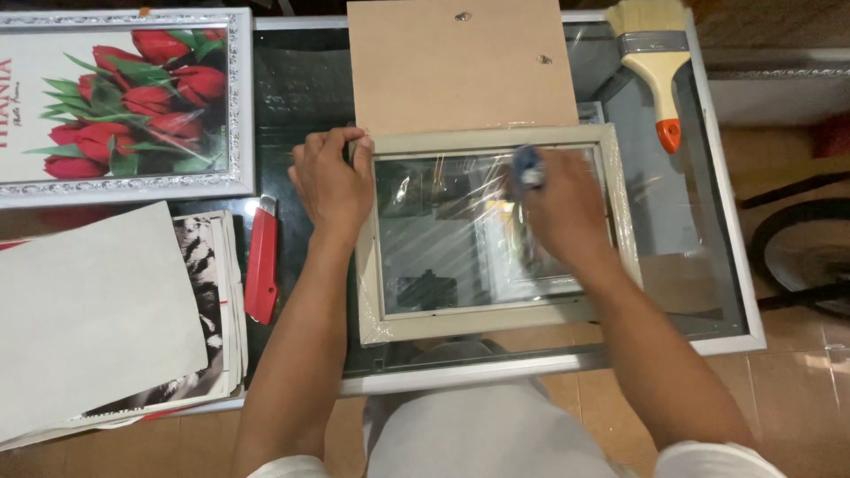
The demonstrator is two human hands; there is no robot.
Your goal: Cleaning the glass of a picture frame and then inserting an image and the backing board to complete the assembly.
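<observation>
A beige picture frame [496, 320] with a glass pane and plastic wrap lies on the glass table, in front of me. My left hand [332, 181] grips its upper left corner, fingers curled over the edge. My right hand [560, 211] rests on the pane near the upper right and holds a small blue thing [528, 165], blurred, against the glass. A brown backing board [460, 66] with metal hangers lies just beyond the frame.
A framed picture of red tulips [124, 102] lies at the far left. A red utility knife [262, 261] sits beside a stack of prints and grey card [97, 310]. A wide paintbrush [655, 62] lies far right. The table's metal edge [735, 221] runs along the right.
</observation>
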